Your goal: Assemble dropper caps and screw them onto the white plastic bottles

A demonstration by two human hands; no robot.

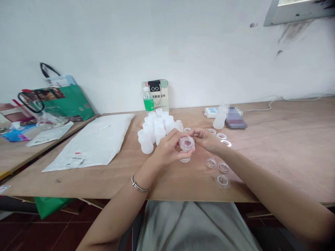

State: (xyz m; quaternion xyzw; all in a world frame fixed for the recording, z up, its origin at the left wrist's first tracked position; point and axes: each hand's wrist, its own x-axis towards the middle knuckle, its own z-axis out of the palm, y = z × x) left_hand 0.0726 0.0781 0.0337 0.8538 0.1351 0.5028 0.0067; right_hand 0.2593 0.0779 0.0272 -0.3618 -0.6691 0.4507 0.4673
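Note:
Between the thumb and fingers of my left hand (171, 146) is a clear bottle nipple (186, 143), its round, ringed base facing me. My right hand (205, 140) is closed in a pinch at the nipple's right side. Whether its fingertips grip the rim or something small is hidden. Another clear round piece (185, 158) shows just below my left thumb. Several clear nipples (223, 181) lie on the table near my right forearm, with white rings (221, 136) beyond it. Frosted white bottles (147, 144) stand clustered behind my left hand.
A flat white mailing bag (96, 143) covers the table's left part. At the wall stand a green-labelled drink bottle (148, 101) and a paper bag (164, 101). Back right are a frosted bottle (220, 120), a white box (210, 112) and a blurred-out item (235, 118). A green bag (70, 103) stands far left.

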